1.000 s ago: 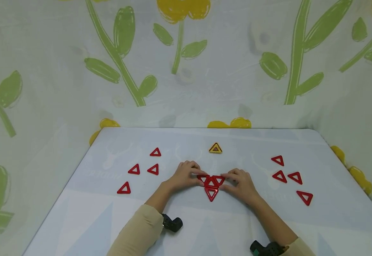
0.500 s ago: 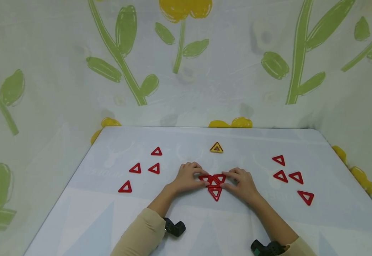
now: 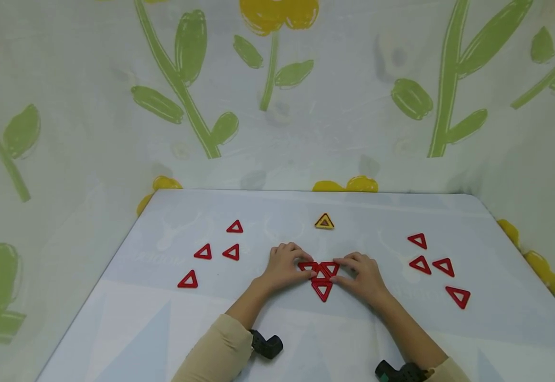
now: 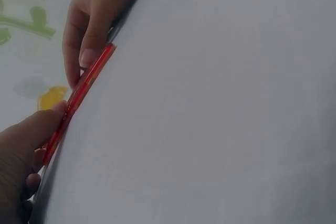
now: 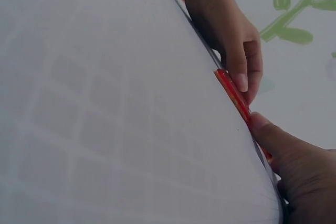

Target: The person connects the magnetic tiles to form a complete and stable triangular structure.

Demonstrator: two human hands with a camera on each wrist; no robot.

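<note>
A group of red triangular tiles with open middles lies flat at the table's centre. My left hand pinches the left tile between thumb and fingers, and my right hand does likewise with the right tile. Between these two sits a middle tile, partly covered by the left thumb. Below it a lower tile points toward me. In the left wrist view the red tiles appear edge-on with both hands at them. The right wrist view shows the red tiles edge-on too.
A yellow triangular piece lies beyond the hands. Several loose red triangles are spread on the left, and several more red triangles on the right. Behind the white table hangs a flower-patterned backdrop.
My left hand has shifted slightly right, bringing the left, middle and lower tiles closer to the right tile. The right hand keeps its hold, nearly still. The head view has drifted a little.
</note>
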